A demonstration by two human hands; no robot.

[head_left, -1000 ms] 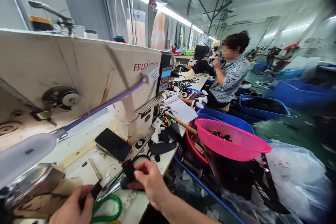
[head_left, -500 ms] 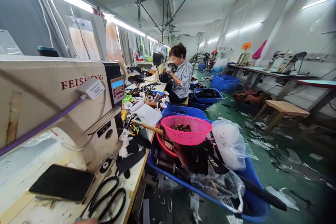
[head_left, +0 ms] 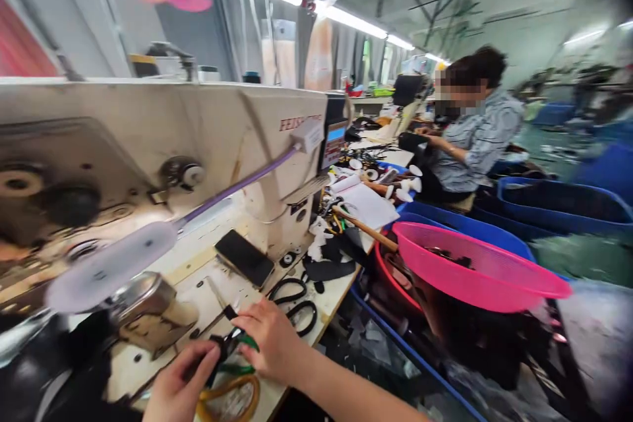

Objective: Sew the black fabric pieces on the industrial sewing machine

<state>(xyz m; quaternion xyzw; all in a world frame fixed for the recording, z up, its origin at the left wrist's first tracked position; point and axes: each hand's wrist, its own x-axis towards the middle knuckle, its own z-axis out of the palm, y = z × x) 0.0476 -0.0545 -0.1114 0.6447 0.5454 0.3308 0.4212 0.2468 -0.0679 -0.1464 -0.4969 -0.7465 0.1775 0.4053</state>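
From the head camera, we pinch a small black piece (head_left: 223, 345) between both hands: left hand (head_left: 179, 384) grips its near end from below, right hand (head_left: 267, 341) closes fingers on its far end, likely to keep it taut. Green-handled snips (head_left: 242, 351) lie just under it, black scissors (head_left: 295, 303) just beyond the right hand, a phone (head_left: 244, 257) farther off beside the sewing machine (head_left: 163, 145).

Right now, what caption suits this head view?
Both hands, left hand and right hand, pinch a small black piece beside a cream sewing machine.
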